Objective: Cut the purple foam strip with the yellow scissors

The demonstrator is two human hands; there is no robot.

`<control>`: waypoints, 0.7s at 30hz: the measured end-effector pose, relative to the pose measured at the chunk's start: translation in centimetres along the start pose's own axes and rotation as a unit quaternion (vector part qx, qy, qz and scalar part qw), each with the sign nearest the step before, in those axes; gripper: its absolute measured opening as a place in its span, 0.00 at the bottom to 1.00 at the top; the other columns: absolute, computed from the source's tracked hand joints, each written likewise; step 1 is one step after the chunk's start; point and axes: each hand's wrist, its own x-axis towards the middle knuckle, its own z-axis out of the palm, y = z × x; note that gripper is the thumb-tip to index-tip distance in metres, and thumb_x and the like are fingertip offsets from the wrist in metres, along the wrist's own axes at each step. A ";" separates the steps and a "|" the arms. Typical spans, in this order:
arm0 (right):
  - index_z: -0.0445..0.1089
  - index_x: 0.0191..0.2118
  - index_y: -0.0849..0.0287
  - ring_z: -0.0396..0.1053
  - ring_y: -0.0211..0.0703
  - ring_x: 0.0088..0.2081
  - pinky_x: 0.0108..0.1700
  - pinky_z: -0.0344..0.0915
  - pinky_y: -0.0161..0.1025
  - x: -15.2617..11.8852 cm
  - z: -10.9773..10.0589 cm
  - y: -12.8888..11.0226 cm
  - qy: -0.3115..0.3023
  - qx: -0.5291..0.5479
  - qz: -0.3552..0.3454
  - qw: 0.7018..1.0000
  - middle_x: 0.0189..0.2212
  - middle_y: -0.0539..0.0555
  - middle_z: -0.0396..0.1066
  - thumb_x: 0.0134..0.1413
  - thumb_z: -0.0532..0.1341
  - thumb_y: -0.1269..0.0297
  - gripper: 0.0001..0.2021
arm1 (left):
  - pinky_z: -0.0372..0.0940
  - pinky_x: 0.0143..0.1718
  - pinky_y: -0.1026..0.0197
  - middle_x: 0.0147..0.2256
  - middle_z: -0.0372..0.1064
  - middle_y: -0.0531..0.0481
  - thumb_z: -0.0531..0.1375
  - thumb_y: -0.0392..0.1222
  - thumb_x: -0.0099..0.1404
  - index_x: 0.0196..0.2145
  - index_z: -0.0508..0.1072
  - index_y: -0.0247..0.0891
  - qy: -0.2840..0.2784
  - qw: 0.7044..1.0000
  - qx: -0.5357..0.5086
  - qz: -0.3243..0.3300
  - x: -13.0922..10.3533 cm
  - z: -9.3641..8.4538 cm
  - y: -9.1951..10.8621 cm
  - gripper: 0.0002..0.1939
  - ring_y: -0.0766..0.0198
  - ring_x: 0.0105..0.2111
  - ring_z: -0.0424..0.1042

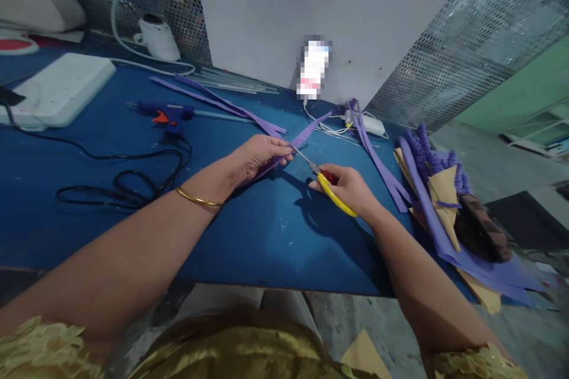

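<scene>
In the middle of the view my left hand [262, 157] pinches a purple strip [306, 133], whose free end points up and to the right. My right hand [349, 186], closed around the yellow handle of the scissors [336, 196], is to the right of it. The scissors' blades reach the strip close to my left fingertips. Behind my left hand lie more purple strips [222, 105]. Other long purple strips [377, 160] lie to the right of the scissors.
On the blue table [267, 243], a blue glue gun [166, 115] with a black cord lies left. A white box [66, 89] and white cup [157, 38] stand farther back. A phone [313, 68] leans on the wall. Purple flowers [429, 151] and wrapping paper are right.
</scene>
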 end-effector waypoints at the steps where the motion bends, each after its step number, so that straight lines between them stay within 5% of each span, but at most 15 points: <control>1: 0.71 0.33 0.57 0.52 0.35 0.24 0.27 0.48 0.35 0.0 0.0 -0.1 0.002 -0.006 0.002 1.000 0.21 0.45 0.57 0.49 0.64 0.45 0.18 | 0.64 0.27 0.66 0.26 0.75 0.47 0.67 0.35 0.53 0.27 0.79 0.34 0.000 1.000 0.004 0.001 0.0 0.0 0.0 0.02 0.69 0.23 0.67; 21: 0.70 0.32 0.58 0.48 0.34 0.24 0.25 0.46 0.35 -0.2 -0.1 0.3 -0.035 0.072 -0.004 0.997 0.21 0.45 0.53 0.50 0.64 0.44 0.20 | 0.64 0.25 0.67 0.25 0.74 0.48 0.67 0.35 0.55 0.26 0.78 0.35 0.004 1.000 0.005 -0.020 -0.3 0.1 0.4 0.02 0.70 0.22 0.67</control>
